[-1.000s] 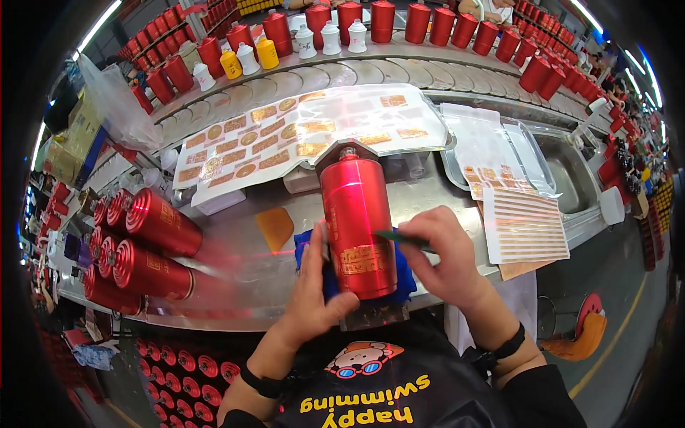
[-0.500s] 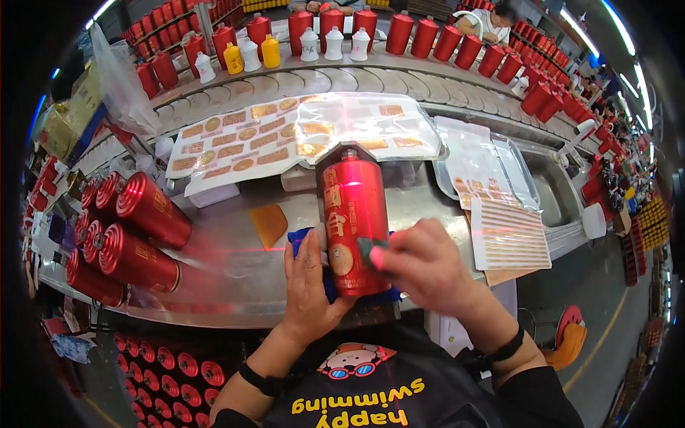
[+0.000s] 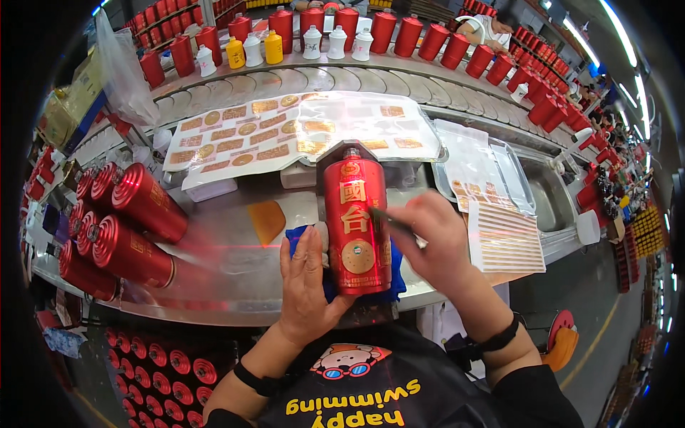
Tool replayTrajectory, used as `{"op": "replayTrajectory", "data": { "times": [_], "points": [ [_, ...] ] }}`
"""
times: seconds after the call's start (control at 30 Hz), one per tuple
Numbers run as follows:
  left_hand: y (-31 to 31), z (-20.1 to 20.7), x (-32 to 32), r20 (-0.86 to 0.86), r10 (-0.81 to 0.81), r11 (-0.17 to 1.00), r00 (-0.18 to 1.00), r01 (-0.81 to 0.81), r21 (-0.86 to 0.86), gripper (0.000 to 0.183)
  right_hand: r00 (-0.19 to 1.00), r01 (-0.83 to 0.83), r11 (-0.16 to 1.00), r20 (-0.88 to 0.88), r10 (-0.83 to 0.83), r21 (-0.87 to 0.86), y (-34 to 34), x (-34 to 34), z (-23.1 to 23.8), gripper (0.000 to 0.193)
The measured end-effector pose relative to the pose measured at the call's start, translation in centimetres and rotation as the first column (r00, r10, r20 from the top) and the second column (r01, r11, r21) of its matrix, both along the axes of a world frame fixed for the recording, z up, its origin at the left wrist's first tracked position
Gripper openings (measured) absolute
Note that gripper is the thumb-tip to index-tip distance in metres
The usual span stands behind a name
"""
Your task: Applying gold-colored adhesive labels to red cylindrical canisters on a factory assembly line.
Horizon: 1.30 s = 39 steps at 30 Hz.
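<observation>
A red bottle (image 3: 367,187) with gold lettering and a round gold label lies with its neck pointing away from me, on a dark stand with a blue cloth (image 3: 397,279) under it. My left hand (image 3: 307,278) rests along the bottle's left side, fingers stretched out and thumb near its base. In my right hand (image 3: 432,242) is a thin dark scraper-like strip (image 3: 391,218), pinched, its tip close to or touching the bottle's right side. Motion blurs that hand somewhat. Behind the bottle, a sheet of gold labels (image 3: 230,133) spreads over the bench.
Several red bottles (image 3: 150,200) lie at left, beside an amber flat piece (image 3: 267,223). Striped gold sheets (image 3: 505,239) and a tray (image 3: 519,178) sit at right, near a sink (image 3: 553,203). Beyond runs a conveyor (image 3: 285,80) with bottles. A person (image 3: 485,32) works at the far right.
The bottle has rolled about its length, so its large gold lettering faces up. My right hand has drawn up and slightly right, off its front. Bottles on the conveyor have shifted right.
</observation>
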<state>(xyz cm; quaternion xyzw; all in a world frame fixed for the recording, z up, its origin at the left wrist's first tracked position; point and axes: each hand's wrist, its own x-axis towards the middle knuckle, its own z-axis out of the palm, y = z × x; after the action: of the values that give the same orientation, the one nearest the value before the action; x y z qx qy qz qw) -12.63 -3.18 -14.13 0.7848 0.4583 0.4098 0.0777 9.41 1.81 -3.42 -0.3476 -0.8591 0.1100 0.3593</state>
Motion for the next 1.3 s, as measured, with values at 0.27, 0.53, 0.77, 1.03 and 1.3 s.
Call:
{"op": "replayTrajectory", "data": {
  "times": [0.27,0.53,0.77,1.03,1.3],
  "points": [
    [0.1,0.2,0.0,0.034,-0.006,1.0,0.999,0.007,-0.029,0.107,0.995,-0.102,0.995,0.006,0.102,-0.014,-1.6,1.2,-0.5,0.03],
    [0.1,1.0,-0.4,-0.032,0.016,0.999,0.999,-0.014,0.047,0.107,0.984,0.145,0.98,-0.086,-0.157,-0.138,1.4,-1.0,0.2,0.022],
    [-0.2,1.0,-0.4,-0.03,0.018,0.999,0.999,-0.017,0.028,0.109,0.97,0.242,0.968,0.043,-0.24,-0.069,1.5,-1.1,1.4,0.021],
    [0.1,-0.2,0.0,0.048,0.033,0.997,0.998,-0.03,-0.066,0.111,0.984,0.091,0.965,0.126,-0.124,0.245,0.5,-0.5,0.4,0.029],
    [0.2,0.1,0.4,0.019,0.031,0.989,0.999,-0.028,-0.144,0.112,0.991,-0.112,0.992,0.082,0.108,0.056,-1.1,-0.6,0.6,0.037]
  ]
}}
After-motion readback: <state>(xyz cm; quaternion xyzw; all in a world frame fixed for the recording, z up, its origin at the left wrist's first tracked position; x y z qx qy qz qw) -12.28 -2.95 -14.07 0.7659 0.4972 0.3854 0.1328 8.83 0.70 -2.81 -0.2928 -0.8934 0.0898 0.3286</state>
